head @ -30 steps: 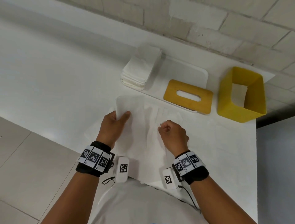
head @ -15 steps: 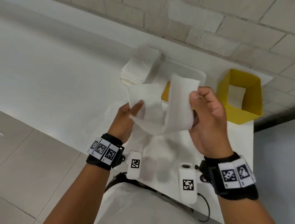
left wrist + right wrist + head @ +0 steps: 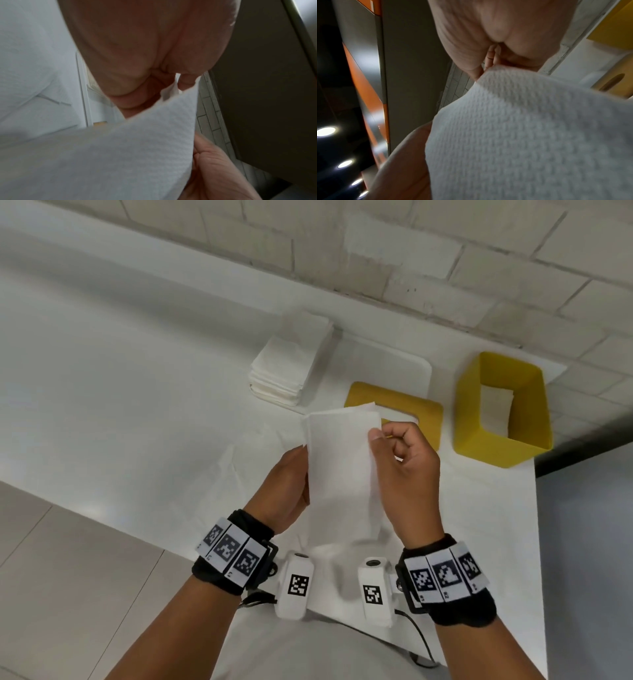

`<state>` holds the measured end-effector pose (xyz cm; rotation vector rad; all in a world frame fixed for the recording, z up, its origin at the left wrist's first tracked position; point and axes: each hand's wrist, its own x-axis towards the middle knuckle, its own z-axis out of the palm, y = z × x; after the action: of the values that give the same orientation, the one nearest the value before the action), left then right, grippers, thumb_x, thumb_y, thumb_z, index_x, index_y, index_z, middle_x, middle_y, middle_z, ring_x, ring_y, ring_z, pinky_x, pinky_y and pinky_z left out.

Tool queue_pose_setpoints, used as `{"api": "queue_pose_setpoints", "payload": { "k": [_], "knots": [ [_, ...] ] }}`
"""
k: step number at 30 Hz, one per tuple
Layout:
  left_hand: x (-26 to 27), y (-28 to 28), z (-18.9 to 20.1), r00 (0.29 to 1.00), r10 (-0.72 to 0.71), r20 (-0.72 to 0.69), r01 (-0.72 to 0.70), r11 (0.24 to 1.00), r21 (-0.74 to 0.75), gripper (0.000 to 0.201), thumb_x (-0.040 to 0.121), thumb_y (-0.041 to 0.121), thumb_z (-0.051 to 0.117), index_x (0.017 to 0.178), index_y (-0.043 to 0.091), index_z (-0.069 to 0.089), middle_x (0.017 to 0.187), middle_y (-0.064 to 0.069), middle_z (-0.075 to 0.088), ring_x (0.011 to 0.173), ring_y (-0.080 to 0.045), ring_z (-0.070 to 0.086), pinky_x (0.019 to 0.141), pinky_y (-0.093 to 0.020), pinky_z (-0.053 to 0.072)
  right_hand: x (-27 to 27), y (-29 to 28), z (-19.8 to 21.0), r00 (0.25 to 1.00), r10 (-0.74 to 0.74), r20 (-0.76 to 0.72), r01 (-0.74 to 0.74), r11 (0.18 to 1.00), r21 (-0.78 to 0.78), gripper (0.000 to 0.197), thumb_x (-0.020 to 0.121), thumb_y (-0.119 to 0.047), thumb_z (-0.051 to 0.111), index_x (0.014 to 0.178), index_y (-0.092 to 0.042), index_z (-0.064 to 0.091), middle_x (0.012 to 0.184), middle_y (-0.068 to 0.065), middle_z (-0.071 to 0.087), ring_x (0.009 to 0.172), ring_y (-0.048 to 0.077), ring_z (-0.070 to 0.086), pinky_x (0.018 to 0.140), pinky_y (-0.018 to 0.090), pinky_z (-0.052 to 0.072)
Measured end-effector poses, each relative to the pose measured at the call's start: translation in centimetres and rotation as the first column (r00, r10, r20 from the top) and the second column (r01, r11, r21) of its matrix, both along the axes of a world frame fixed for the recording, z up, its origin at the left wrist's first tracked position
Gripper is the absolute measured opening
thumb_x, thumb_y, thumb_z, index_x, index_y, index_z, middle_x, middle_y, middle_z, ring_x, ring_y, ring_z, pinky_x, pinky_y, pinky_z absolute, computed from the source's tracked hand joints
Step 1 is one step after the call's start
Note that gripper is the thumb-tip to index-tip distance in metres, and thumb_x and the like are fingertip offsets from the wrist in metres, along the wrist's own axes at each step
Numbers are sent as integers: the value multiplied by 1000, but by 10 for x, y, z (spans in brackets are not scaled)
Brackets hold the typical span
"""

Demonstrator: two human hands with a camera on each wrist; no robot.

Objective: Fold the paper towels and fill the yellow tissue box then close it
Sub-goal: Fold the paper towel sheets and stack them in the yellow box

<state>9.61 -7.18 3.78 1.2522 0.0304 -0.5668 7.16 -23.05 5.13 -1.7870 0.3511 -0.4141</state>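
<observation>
Two hands, left [image 3: 286, 491] and right [image 3: 406, 474], pinch one folded paper towel [image 3: 342, 467].

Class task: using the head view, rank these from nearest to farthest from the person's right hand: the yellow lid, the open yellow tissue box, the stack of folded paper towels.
From the right hand:
1. Yellow lid, just beyond the fingers.
2. Open yellow tissue box, farther to the right.
3. Stack of folded paper towels, far left, by the wall.
</observation>
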Motion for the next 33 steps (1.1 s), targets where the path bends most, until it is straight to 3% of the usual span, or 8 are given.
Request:
{"api": "queue_pose_setpoints", "payload": {
  "k": [5, 10, 15, 18, 22, 24, 27, 33],
  "knots": [
    [8, 7, 2, 999, -37, -33, 36, 999, -3, 39, 111, 24, 30, 94, 22, 65, 67, 14, 71, 64, 1, 67, 60, -16, 52, 5, 2, -3, 1000, 0, -29, 0, 1000, -2, 7, 97, -25, 67, 91, -22, 65, 58, -17, 43, 58, 5, 40, 60, 21, 38],
    [14, 11, -2, 995, -44, -86, 35, 995, -99, 63, 98, 58, 33, 148, 23, 50, 138, 1, 66, 129, -16, 61, 108, -38, 48, 11, 4, -5, 999, -13, -38, 12, 1000, -8, 8, 98, -27, 67, 92, -21, 65, 61, -11, 40, 58, 6, 39, 61, 24, 39],
    [15, 13, -2, 996, -73, -59, 67, 993, -94, 53, 92, 55, 41, 129, 24, 65, 129, 1, 72, 124, -17, 65, 107, -37, 51, 14, 7, -9, 998, -19, -53, 18, 1000, -15, 9, 97, -29, 67, 91, -22, 66, 59, -12, 41, 57, 6, 40, 61, 27, 38],
    [17, 16, -8, 996, -67, -54, 70, 997, 40, 48, 97, 47, 52, 126, 13, 70, 122, -8, 74, 120, -27, 68, 108, -48, 50, 15, 12, -11, 999, -14, -46, 12, 999, -42, 10, 97, -32, 68, 91, -24, 65, 58, -13, 49, 55, 6, 43, 60, 26, 39],
    [25, 26, -17, 996, 64, -66, -56, 992, 112, 38, 105, 38, 52, 118, 10, 73, 117, -10, 76, 115, -27, 70, 110, -51, 47, 13, 10, -25, 988, -59, -141, 52, 997, -54, 14, 97, -40, 65, 93, -27, 63, 72, -3, 69, 57, 13, 65, 61, 38, 56],
    [32, 38, -16, 975, 198, -102, -187, 977, 104, 35, 104, 36, 53, 118, 10, 72, 114, -11, 77, 111, -28, 71, 104, -47, 52, 9, -1, -43, 947, -25, -321, -6, 996, -94, 15, 96, -42, 65, 99, -27, 62, 81, -3, 70, 69, 16, 71, 71, 42, 60],
    [46, 63, -18, 920, 368, -135, -357, 929, 94, 40, 104, 38, 54, 130, 10, 64, 116, -8, 76, 110, -25, 72, 89, -39, 57, -4, -6, -71, 749, 82, -657, -348, 893, -285, 41, 91, -44, 70, 126, -26, 58, 108, -2, 64, 99, 18, 65, 87, 28, 50],
    [54, 98, -21, 870, 476, -127, -466, 879, 107, 40, 103, 41, 55, 130, 14, 64, 117, -3, 76, 106, -20, 73, 84, -36, 58, -16, 21, -88, 714, -34, -700, -478, 707, -522, 67, 87, -49, 69, 144, -28, 40, 135, 2, 46, 126, 25, 48, 100, 42, 46]
  ]
}}
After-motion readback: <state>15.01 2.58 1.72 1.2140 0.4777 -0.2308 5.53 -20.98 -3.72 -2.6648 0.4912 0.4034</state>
